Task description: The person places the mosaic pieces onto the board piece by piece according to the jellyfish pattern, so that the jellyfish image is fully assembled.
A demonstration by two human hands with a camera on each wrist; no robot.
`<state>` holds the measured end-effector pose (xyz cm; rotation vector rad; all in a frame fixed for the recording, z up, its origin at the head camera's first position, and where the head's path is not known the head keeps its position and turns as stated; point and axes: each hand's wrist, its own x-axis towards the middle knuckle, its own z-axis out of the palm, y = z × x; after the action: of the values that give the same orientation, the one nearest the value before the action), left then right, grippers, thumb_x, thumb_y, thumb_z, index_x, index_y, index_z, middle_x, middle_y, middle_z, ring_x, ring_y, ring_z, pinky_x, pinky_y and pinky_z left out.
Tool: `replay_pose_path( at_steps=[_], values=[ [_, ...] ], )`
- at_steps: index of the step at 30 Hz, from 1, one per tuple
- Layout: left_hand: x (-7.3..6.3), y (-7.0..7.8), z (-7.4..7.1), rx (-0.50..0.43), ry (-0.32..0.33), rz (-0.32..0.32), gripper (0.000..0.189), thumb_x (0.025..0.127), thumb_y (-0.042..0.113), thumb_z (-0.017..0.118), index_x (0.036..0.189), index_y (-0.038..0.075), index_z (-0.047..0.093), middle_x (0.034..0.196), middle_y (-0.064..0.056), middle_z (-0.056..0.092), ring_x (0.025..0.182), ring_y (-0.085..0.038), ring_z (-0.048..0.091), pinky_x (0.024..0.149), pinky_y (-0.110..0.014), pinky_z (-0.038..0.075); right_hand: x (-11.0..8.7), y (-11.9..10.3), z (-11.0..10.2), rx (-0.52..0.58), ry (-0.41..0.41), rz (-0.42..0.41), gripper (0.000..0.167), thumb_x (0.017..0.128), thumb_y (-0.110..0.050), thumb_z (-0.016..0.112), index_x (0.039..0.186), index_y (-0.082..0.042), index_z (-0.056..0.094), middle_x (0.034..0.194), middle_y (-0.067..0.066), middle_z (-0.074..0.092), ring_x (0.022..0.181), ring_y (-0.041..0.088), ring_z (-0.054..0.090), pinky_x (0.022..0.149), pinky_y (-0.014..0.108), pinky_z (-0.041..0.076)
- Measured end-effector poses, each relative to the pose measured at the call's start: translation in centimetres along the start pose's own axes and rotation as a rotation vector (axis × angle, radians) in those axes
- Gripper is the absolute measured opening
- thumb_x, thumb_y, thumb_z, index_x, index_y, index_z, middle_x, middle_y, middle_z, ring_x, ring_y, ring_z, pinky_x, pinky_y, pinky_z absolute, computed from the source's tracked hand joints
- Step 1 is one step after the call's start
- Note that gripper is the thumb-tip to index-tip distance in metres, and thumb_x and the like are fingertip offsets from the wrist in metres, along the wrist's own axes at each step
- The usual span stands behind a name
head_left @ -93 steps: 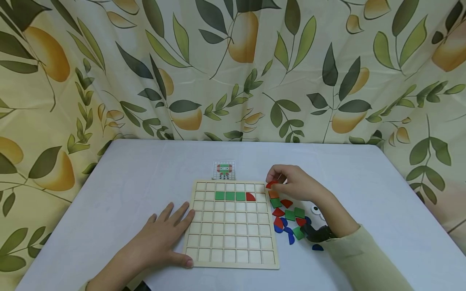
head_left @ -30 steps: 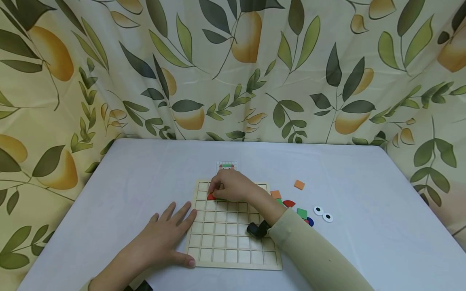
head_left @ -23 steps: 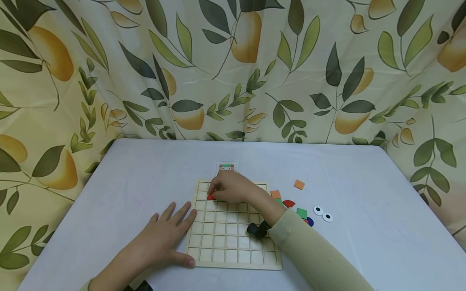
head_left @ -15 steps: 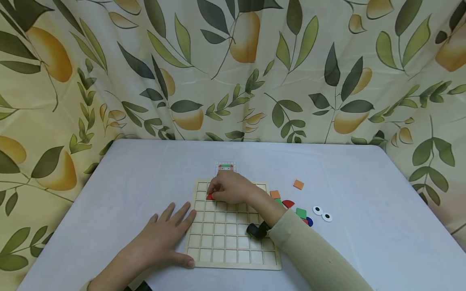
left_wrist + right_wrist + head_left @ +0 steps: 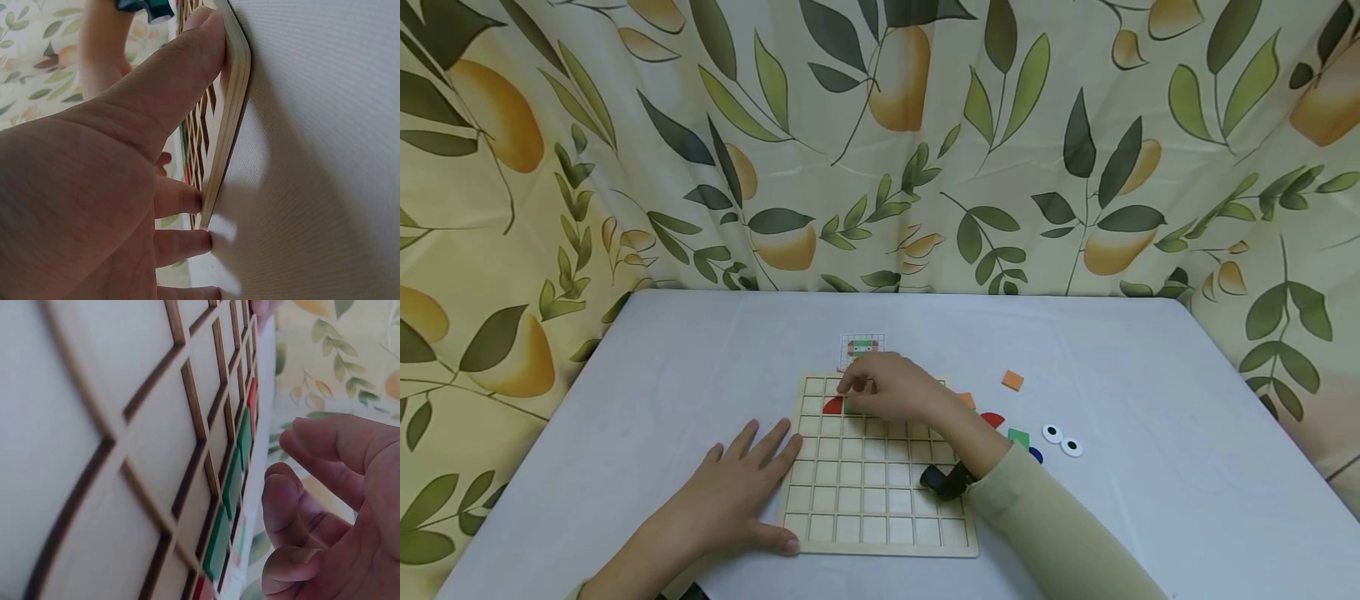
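Note:
A wooden grid board (image 5: 876, 500) lies on the table. My left hand (image 5: 733, 487) rests at its left edge, fingers spread; in the left wrist view the thumb (image 5: 203, 47) presses on the frame near the corner. My right hand (image 5: 891, 387) hovers over the board's upper rows, fingers loosely bent with nothing between them. Just left of its fingertips a red quarter-circle piece (image 5: 832, 406) sits in a cell. In the right wrist view several green squares (image 5: 234, 484) line up in one row, with a red piece (image 5: 252, 394) at the far end and another (image 5: 203, 589) at the near end.
Behind the board lies a small pattern card (image 5: 862, 343), partly covered by the right hand. To the right are an orange square (image 5: 1012, 380), two eye discs (image 5: 1052, 433), a red piece (image 5: 992, 419), a green square (image 5: 1019, 437) and a blue piece (image 5: 1036, 455). The right forearm hides others.
My right hand carried a red quarter-circle from the right of the board to the left end of the green row. It has let go and shifted slightly right. The left hand stays put.

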<state>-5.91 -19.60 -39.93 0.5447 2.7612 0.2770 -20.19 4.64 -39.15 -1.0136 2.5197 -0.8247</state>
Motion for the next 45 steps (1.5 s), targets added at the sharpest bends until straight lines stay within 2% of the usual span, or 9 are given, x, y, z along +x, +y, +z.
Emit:
replay_pose_path(
  at_steps=[11,18,26,31,38,41,45],
  values=[
    [0.2,0.0,0.0,-0.001,-0.008,-0.008,0.121,0.062,0.084,0.066,0.158,0.018,0.031,0.166,-0.009,0.021,0.149,-0.047,0.017,0.102,-0.077,0.027,-3.7,2.1,-2.0,0.083,0.105,0.098,0.019,0.094,-0.020,0.068,0.111,-0.016,0.074,0.098,-0.006,0.066,0.073,0.014,0.060,0.068,0.032,0.052],
    [0.1,0.2,-0.2,-0.002,-0.016,-0.015,0.121,0.062,0.083,0.067,0.157,0.017,0.032,0.166,-0.009,0.021,0.149,-0.048,0.017,0.103,-0.077,0.027,-6.2,3.4,-3.5,0.110,0.175,0.155,0.023,0.094,-0.019,0.066,0.115,-0.013,0.073,0.100,-0.001,0.067,0.077,0.017,0.060,0.066,0.032,0.052],
    [0.1,0.1,0.0,0.000,-0.015,-0.017,0.122,0.062,0.085,0.065,0.158,0.017,0.031,0.166,-0.009,0.020,0.149,-0.048,0.017,0.102,-0.077,0.027,-8.1,5.7,-5.9,0.087,0.268,0.243,0.027,0.095,-0.021,0.066,0.120,-0.012,0.071,0.106,0.004,0.068,0.087,0.022,0.060,0.069,0.033,0.052],
    [0.1,0.0,0.1,0.001,-0.011,-0.017,0.122,0.062,0.085,0.064,0.157,0.017,0.032,0.166,-0.008,0.021,0.149,-0.048,0.018,0.102,-0.077,0.028,-9.4,7.5,-7.3,0.059,0.316,0.310,0.029,0.095,-0.022,0.067,0.122,-0.011,0.070,0.108,0.007,0.068,0.086,0.023,0.061,0.069,0.032,0.052],
    [0.0,0.1,0.1,0.002,-0.009,-0.014,0.121,0.062,0.085,0.065,0.157,0.017,0.032,0.166,-0.009,0.021,0.149,-0.048,0.018,0.102,-0.077,0.028,-11.3,9.1,-8.9,-0.055,0.286,0.465,0.036,0.094,-0.026,0.067,0.125,-0.009,0.067,0.109,0.012,0.067,0.094,0.029,0.061,0.074,0.039,0.052],
    [0.0,0.0,0.2,0.005,-0.010,-0.016,0.122,0.062,0.086,0.064,0.158,0.017,0.032,0.166,-0.008,0.021,0.149,-0.048,0.018,0.102,-0.077,0.028,-12.0,9.6,-9.3,-0.093,0.232,0.532,0.040,0.092,-0.029,0.068,0.125,-0.007,0.066,0.108,0.015,0.067,0.098,0.033,0.058,0.075,0.044,0.051],
    [0.0,-0.1,0.2,0.004,-0.004,-0.015,0.122,0.062,0.086,0.064,0.158,0.017,0.032,0.166,-0.008,0.021,0.149,-0.048,0.019,0.102,-0.077,0.028,-12.5,10.2,-9.6,-0.093,0.147,0.594,0.045,0.089,-0.033,0.072,0.125,-0.006,0.066,0.106,0.015,0.065,0.096,0.033,0.056,0.071,0.041,0.050]
  ],
)
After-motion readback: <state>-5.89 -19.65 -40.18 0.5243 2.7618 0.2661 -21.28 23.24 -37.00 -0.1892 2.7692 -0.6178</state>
